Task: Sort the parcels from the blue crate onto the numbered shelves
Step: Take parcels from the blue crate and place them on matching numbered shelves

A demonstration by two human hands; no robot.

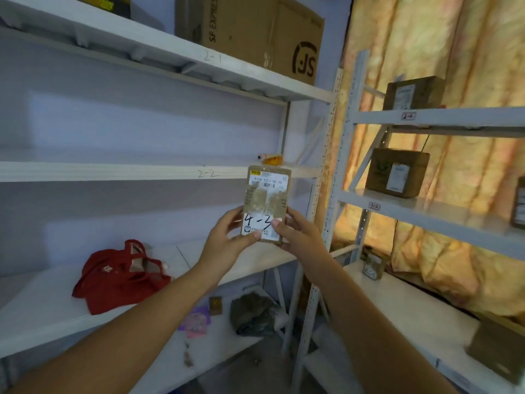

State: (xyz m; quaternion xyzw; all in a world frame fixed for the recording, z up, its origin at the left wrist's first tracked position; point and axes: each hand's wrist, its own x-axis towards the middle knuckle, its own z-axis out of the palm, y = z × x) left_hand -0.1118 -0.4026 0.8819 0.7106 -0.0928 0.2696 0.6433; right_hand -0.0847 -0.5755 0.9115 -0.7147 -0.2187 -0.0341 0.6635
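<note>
Before numbered shelves [113, 171], left hand [227, 241] and right hand [299, 236] gripped a parcel [267, 200] upright, likely to read its shelf number.

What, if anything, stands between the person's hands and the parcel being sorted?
Nothing visible does. The left hand and the right hand both grip the parcel by its lower end, thumbs on its labelled face, holding it upright in front of the shelves.

below the parcel [267, 194], the left hand [224, 243] and right hand [299, 237] were bare, with short plain thumbnails; both forearms were unsleeved as far as they showed.
</note>
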